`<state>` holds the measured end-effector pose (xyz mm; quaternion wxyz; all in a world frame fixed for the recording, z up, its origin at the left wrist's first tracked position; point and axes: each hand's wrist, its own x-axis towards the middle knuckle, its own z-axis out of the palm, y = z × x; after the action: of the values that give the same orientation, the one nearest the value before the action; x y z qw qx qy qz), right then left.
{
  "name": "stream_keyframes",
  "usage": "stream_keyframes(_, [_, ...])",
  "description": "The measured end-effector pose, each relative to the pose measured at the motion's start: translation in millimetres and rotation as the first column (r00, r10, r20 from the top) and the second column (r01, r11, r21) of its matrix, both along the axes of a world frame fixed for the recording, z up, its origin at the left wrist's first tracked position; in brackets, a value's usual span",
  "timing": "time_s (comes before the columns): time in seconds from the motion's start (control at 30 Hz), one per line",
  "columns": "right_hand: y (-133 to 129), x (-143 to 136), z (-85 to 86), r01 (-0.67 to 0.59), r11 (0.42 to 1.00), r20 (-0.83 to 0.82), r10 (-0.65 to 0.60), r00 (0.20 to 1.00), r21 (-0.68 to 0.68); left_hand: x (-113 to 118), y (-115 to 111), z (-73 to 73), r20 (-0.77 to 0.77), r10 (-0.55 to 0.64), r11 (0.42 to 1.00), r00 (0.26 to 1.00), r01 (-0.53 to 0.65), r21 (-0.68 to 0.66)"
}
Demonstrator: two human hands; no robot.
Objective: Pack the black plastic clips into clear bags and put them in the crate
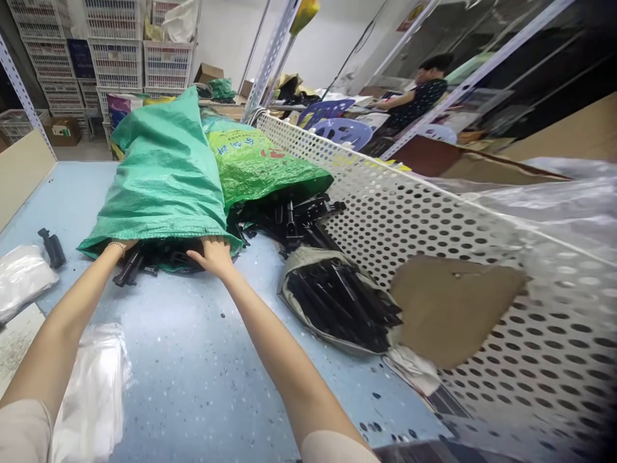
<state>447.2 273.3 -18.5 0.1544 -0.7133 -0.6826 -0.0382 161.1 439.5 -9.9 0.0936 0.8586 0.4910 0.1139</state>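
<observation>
A large green woven sack [161, 167] lies on the blue tabletop, its mouth toward me. Black plastic parts [129, 267] show inside the mouth and spill out at its lower left. My left hand [126, 244] reaches into the left side of the mouth; the sack hides its fingers. At the right side of the mouth is my right hand [214, 256], thumb stretched out to the left and fingers reaching under the hem. Their tips are hidden. Right of this sack, a lime-green printed sack [270, 164] lies with more black parts [294, 218] at its opening.
A grey bag of long black parts [337, 296] rests against a white perforated panel [414, 218], beside brown cardboard [453, 302]. Clear plastic bags [91, 392] and one black part [51, 248] lie at left. Crates [116, 61] stand behind; a person [419, 96] sits beyond the panel.
</observation>
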Motion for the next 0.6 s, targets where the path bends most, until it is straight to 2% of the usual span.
stream_keyframes(0.07, [-18.4,-13.3,-8.9,-0.077,0.997,0.066,0.079,0.995,-0.025,-5.6,-20.9,-2.7,-0.046,0.017,0.999,0.999,-0.018,-0.027])
stream_keyframes(0.13, [-39.4,-28.4,-22.4,-0.093,0.994,0.104,0.1,0.99,-0.064,-6.9,-42.4,-3.3,-0.083,0.038,0.998,0.996,-0.041,-0.039])
stream_keyframes(0.23, [-67.3,-48.7,-42.8,-0.02,0.997,0.099,0.027,0.995,-0.07,-2.6,-75.7,-2.1,-0.122,0.071,0.997,0.99,-0.074,-0.019])
stream_keyframes(0.3, [-80.4,-57.9,-49.6,0.004,0.999,0.098,-0.001,0.995,-0.033,1.3,-96.3,1.0,-0.129,0.072,0.997,0.989,-0.068,0.034])
stream_keyframes(0.37, [-89.0,-63.2,-48.3,-0.008,1.0,0.111,0.007,0.994,0.008,3.1,-113.3,5.7,-0.13,0.041,0.993,0.991,-0.025,0.117])
stream_keyframes(0.47, [-93.4,-65.5,-35.3,0.046,0.998,0.08,-0.05,0.996,0.041,-1.9,-134.5,11.7,-0.159,-0.013,0.984,0.987,0.041,0.174])
stream_keyframes(0.6, [-86.8,-63.2,-17.4,0.202,0.979,-0.002,-0.202,0.979,0.015,-22.3,-169.8,5.2,-0.209,-0.08,0.995,0.975,0.092,0.046])
